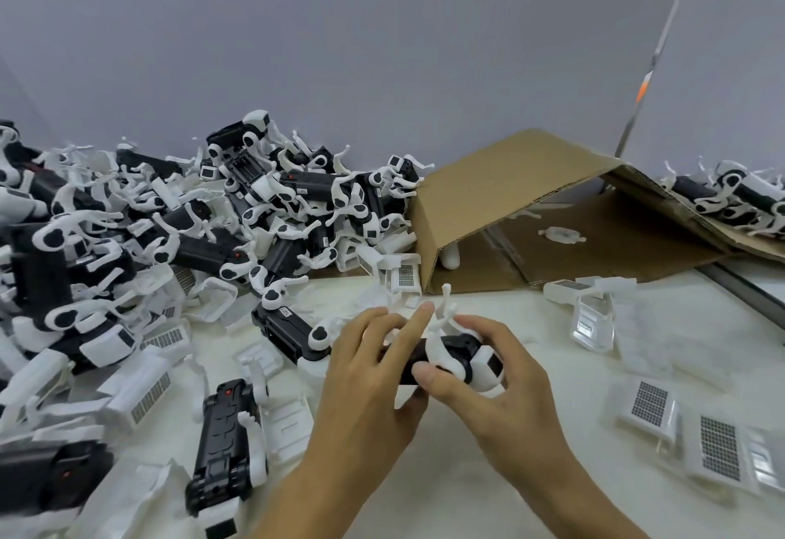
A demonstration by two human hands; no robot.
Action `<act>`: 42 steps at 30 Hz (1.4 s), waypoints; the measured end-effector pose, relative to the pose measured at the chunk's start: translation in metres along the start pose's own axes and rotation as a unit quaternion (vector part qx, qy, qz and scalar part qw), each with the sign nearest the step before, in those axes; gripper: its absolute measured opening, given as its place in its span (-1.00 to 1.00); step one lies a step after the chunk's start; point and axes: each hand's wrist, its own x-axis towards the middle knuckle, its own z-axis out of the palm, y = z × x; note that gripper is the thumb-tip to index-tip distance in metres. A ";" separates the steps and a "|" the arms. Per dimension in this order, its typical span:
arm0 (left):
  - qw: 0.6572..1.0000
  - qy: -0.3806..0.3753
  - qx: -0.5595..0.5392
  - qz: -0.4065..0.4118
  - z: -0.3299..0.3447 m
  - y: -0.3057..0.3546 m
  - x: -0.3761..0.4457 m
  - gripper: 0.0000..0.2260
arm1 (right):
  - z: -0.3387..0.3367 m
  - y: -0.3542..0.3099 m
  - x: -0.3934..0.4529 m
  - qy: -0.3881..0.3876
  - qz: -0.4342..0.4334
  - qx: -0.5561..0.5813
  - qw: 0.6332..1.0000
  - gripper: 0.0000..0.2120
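Toy robot dog [456, 362], gripped between both hands [429, 381]

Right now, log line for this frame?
left hand: grips toy robot dog | right hand: grips it too | pile of toy dogs: far left | cardboard box: behind

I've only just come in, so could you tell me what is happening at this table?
A person holds one black-and-white toy dog in both hands above the table. The left hand grips its black body, the right hand its white head end. A pile of similar toys lies at the left, beside a tipped cardboard box.
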 end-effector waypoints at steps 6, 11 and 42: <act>0.992 0.123 0.026 0.017 0.007 -0.005 0.003 -0.38 | 0.001 -0.003 0.005 0.016 0.098 0.049 0.994 -0.24; 0.885 0.144 -0.373 -0.237 -0.006 -0.001 0.009 -0.72 | -0.009 -0.006 0.013 0.012 0.120 0.153 0.981 -0.15; 0.449 -0.007 -0.793 -0.411 -0.010 0.018 0.008 -0.55 | 0.007 0.004 -0.008 -0.050 -0.170 -0.062 0.982 -0.72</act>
